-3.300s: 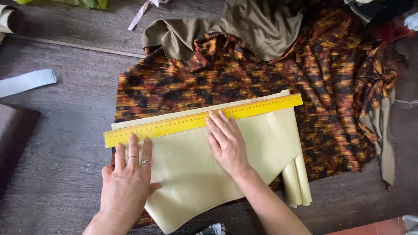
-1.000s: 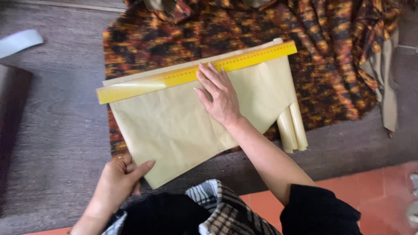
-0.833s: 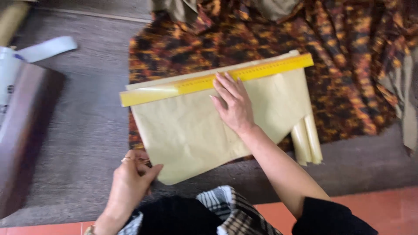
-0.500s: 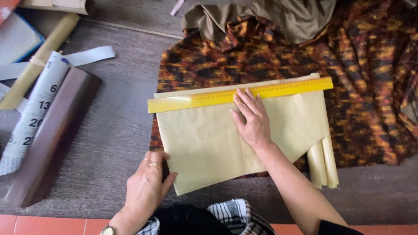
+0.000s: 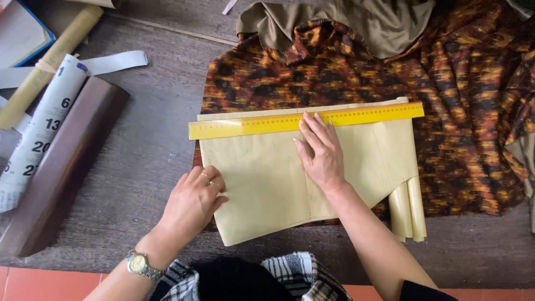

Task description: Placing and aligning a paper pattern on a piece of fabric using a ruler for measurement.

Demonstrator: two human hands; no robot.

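A pale yellow paper pattern lies on a brown and orange patterned fabric. Along the paper's top edge runs a long yellow ruler. My right hand lies flat on the paper with its fingertips touching the ruler's lower edge. My left hand, with rings and a wristwatch, rests at the paper's lower left edge, fingers loosely curled. The paper's right end is curled into rolls.
An olive cloth is bunched at the top. At the left lie a dark wooden block, a rolled calendar sheet, a paper roll and a white strip. The grey wooden floor meets orange tiles near me.
The view has swung left and up, bringing the block and rolls into sight. My left hand has moved up onto the paper's edge. My right hand stays flat by the ruler.
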